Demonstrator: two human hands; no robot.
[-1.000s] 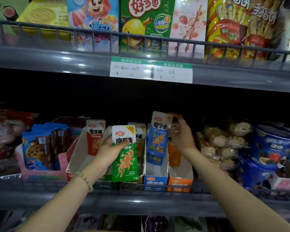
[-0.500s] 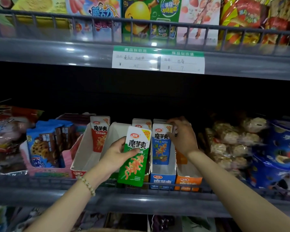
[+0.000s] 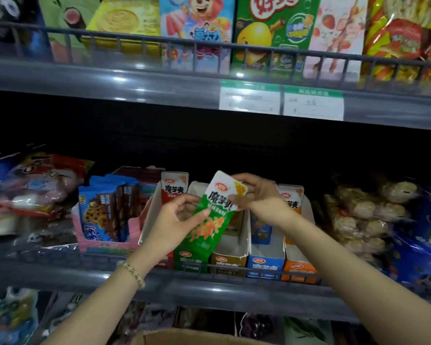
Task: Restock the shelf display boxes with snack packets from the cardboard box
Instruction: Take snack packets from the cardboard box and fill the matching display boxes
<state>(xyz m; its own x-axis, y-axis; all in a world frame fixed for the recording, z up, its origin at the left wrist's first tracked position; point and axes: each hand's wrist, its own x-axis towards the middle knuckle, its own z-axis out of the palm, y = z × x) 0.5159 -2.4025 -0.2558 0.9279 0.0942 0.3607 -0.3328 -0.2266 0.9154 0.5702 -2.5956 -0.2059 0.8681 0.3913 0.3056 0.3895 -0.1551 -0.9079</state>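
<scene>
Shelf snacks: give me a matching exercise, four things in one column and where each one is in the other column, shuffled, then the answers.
Column one
1. green packet
2. red packet
3. orange box
4. cardboard box

Column two
a. at the bottom edge of the view
b. right of the blue box
c. gripped by the left hand and the right hand
d. upright in the leftmost display box

Pairs: 1-c, 2-d, 3-b, 4-a.
</scene>
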